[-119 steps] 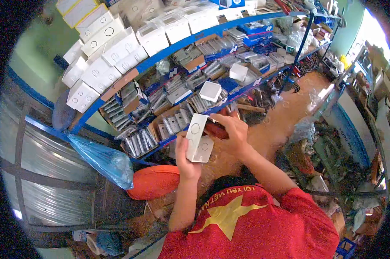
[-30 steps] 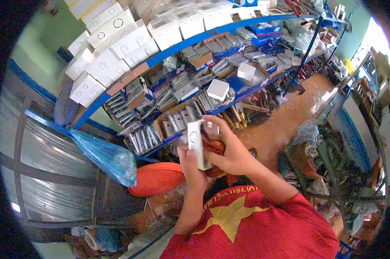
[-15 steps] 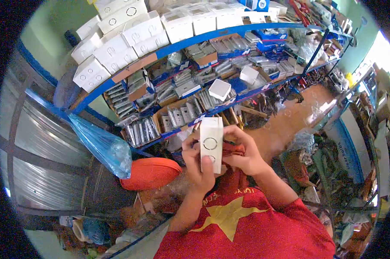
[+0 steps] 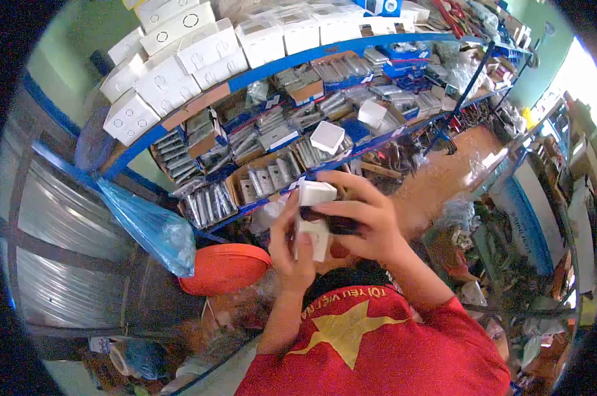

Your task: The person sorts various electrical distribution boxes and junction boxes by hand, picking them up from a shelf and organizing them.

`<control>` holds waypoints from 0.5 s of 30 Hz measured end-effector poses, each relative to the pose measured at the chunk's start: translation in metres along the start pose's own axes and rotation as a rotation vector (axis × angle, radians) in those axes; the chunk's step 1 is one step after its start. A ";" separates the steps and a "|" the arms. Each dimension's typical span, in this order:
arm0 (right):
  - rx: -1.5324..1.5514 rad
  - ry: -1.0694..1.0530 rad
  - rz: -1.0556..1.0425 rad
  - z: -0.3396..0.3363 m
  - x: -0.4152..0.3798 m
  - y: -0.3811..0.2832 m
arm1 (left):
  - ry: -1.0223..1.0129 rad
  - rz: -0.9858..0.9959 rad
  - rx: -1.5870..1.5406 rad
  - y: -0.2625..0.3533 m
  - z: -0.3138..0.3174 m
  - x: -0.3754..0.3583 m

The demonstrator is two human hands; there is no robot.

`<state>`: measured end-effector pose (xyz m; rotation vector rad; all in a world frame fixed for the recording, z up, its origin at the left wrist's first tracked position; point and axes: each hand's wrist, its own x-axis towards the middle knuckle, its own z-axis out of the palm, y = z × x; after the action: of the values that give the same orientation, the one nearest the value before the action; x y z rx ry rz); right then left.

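Note:
A white box [image 4: 316, 243] with a dark band or object across its front stands in front of my chest. My left hand [image 4: 290, 254] is closed round its left side, with the thumb on the front face. On the right, my right hand [image 4: 367, 214] has its fingers bent over a dark object [image 4: 343, 224] at the box's upper right side. Motion blur hides what this dark object is. Part of the box shows above it.
Blue shelving [image 4: 298, 58] carries white boxes [image 4: 166, 82] on top and trays of wrapped metal parts [image 4: 209, 201] below. A blue plastic bag [image 4: 154, 228] hangs at the left beside a red basin [image 4: 226, 267]. Clutter lies at the right.
My right hand has risen and moved over the box's upper part. A dark object now shows across the box, whose front was uncovered before. The view has shifted slightly.

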<state>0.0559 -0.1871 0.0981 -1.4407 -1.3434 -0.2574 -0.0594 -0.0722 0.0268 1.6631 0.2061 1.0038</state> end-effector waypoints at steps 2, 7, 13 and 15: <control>0.073 -0.059 0.118 0.010 0.001 0.013 | -0.022 -0.039 -0.013 0.003 0.006 -0.004; 0.284 0.139 0.478 0.025 -0.016 0.040 | -0.073 0.082 0.053 -0.015 0.006 -0.016; 0.510 0.210 0.665 0.029 -0.028 0.069 | 0.001 -0.285 -0.153 -0.022 0.008 -0.021; 0.603 0.310 0.681 0.032 -0.030 0.076 | 0.084 -0.402 -0.404 -0.031 0.007 -0.019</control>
<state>0.0912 -0.1612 0.0221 -1.1885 -0.5479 0.3376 -0.0554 -0.0778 -0.0095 1.1543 0.3531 0.7490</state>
